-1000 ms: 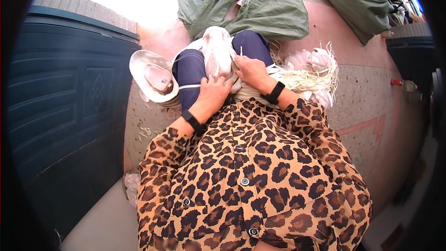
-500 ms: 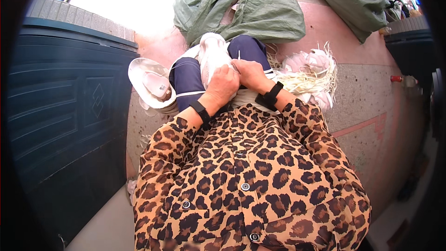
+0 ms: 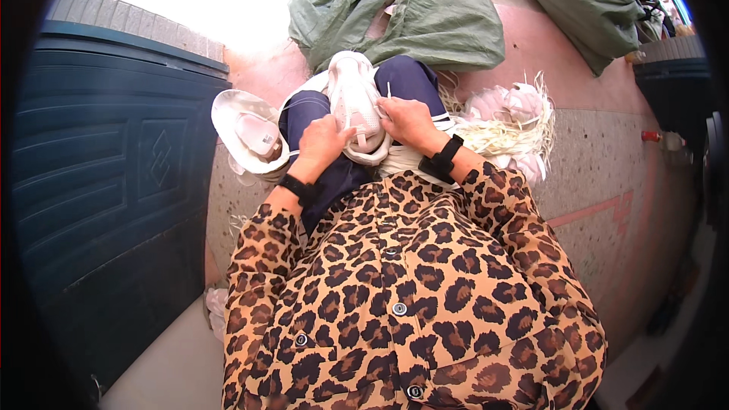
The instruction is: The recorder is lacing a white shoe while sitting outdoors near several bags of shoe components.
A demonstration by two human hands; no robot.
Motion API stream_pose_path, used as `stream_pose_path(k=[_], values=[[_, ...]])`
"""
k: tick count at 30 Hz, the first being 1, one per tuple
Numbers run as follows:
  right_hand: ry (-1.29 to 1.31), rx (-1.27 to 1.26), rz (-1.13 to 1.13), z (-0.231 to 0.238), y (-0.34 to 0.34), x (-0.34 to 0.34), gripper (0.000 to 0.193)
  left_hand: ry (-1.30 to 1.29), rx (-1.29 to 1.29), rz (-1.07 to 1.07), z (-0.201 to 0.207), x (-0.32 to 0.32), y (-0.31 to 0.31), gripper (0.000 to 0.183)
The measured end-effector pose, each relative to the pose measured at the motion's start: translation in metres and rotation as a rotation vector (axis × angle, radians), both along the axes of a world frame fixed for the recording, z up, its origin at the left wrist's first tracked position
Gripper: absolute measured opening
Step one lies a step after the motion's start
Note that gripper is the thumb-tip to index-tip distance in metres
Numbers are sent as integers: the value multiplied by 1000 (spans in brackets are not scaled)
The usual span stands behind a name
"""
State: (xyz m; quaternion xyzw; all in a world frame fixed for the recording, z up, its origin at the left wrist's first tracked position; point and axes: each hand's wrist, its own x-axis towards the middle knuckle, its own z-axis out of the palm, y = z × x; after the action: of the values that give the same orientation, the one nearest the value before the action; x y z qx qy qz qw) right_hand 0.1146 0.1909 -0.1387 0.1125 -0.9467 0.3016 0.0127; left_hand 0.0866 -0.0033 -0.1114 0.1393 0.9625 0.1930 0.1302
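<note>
A white-and-pink shoe (image 3: 361, 110) lies in my lap between my knees, its toe pointing away from me. At its left side, my left hand (image 3: 320, 143) is closed, thumb stretched across onto the shoe's edge and fingertips hidden. My right hand (image 3: 410, 123) pinches at the shoe's right edge. A thin white lace end (image 3: 389, 89) sticks up from its fingers. Left of my knee rests a second white shoe (image 3: 244, 130) with a pale pink insole showing.
A heap of cream laces (image 3: 524, 135) with pale pink pieces lies on the floor to my right. Ahead slumps a green woven sack (image 3: 433, 23), and another green sack (image 3: 581, 7) stands far right. A dark blue panelled door (image 3: 99, 152) runs along my left.
My left hand has moved left, away from my right hand, uncovering the shoe's near end. My right hand stays at the shoe's right edge with the lace end upright.
</note>
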Motion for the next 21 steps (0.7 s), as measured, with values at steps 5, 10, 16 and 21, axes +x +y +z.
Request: stream_pose_path(k=[5, 10, 16, 21], values=[[24, -26, 22, -2, -6, -1, 20, 63, 25, -7, -23, 18, -1, 21], [81, -72, 45, 4, -10, -2, 17, 157, 30, -12, -30, 17, -5, 17], [-38, -173, -42, -4, 0, 13, 21, 195, -21, -190, -13, 18, -3, 14], [-137, -238, -64, 3, 0, 10, 22, 605, -182, -474, -5, 28, 13, 16]])
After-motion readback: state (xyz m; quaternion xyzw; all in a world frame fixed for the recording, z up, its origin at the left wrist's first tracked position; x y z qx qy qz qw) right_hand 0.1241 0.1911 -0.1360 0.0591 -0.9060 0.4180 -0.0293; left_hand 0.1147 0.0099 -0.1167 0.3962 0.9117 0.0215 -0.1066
